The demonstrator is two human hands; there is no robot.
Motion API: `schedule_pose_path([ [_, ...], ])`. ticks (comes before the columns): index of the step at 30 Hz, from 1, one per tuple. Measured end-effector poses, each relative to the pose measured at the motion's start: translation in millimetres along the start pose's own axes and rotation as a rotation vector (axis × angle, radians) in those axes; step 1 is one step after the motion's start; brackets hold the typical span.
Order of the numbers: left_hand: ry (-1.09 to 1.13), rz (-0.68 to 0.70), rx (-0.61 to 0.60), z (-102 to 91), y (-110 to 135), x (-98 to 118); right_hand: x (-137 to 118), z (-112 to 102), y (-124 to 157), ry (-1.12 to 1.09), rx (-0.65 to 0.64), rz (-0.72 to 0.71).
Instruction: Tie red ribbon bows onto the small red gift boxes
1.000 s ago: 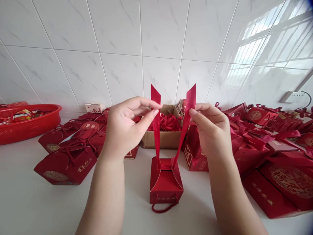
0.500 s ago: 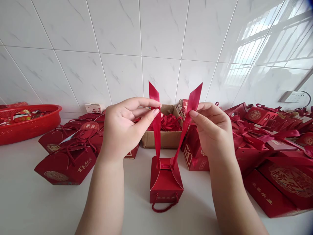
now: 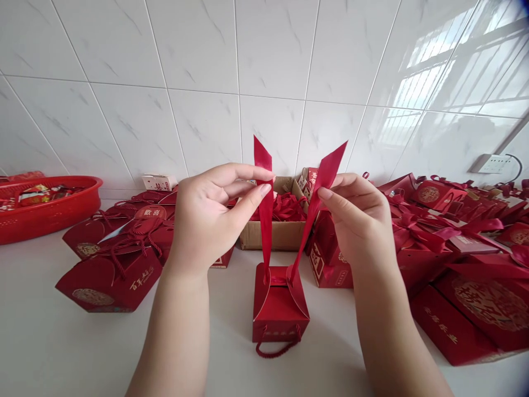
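A small red gift box [image 3: 281,306] stands on the white table between my forearms, its curved top flaps folded in and a twisted cord handle [image 3: 278,352] hanging at its front. Through holes in the flaps runs a red satin ribbon [image 3: 266,237], both ends pulled upright. My left hand [image 3: 225,212] pinches one end between thumb and fingers. The other end is pinched by my right hand [image 3: 357,212], with its slanted tip sticking up past the fingers. Both ribbon ends spread apart in a V above the box.
Behind the box, a cardboard carton [image 3: 273,236] holds red ribbons. Red gift boxes with cords [image 3: 109,278] stand at left, and many ribboned boxes [image 3: 467,314] crowd the right. A red plastic basket [image 3: 49,220] with wrapped sweets sits far left. A tiled wall [image 3: 198,127] closes the back.
My right hand has shifted slightly along its ribbon end, whose tip now reaches a little further right. The left hand keeps its pinch, and the box stays put.
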State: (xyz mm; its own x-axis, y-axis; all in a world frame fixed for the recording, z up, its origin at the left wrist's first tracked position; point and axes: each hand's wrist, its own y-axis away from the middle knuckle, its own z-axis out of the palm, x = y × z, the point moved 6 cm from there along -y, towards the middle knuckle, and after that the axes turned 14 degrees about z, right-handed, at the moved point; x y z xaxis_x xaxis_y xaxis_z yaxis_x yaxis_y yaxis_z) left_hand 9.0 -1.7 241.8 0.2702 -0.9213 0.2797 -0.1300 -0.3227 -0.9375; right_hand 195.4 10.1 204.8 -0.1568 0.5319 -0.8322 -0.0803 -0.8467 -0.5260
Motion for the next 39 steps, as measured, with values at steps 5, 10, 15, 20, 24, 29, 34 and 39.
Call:
schedule_pose_path([
  [5, -0.006, 0.03, 0.017, -1.1, -1, 3, -1, 0, 1, 0.004, 0.009, 0.003],
  [10, -0.022, 0.02, 0.009, -0.8, -1, 3, -1, 0, 1, 0.018, 0.022, -0.009],
  [15, -0.024, 0.074, 0.044, -1.5, 0, 4, -2, -2, 1, 0.011, 0.044, -0.052],
  [20, -0.01, 0.151, 0.064, -1.1, -1, 5, 1, -5, -1, -0.032, 0.066, -0.082],
  [24, -0.018, 0.155, 0.083, -1.5, -2, 6, 3, -9, -2, -0.042, 0.108, -0.089],
  [29, 0.025, 0.138, 0.123, -1.7, -1, 0, 5, -11, -5, -0.077, 0.126, -0.095],
  [34, 0.028, 0.079, 0.134, -0.7, 0, -7, 6, -13, -7, -0.067, 0.142, -0.117],
  [39, 0.033, 0.115, 0.152, -0.1, -1, -5, 6, -15, -8, -0.044, 0.157, -0.138],
])
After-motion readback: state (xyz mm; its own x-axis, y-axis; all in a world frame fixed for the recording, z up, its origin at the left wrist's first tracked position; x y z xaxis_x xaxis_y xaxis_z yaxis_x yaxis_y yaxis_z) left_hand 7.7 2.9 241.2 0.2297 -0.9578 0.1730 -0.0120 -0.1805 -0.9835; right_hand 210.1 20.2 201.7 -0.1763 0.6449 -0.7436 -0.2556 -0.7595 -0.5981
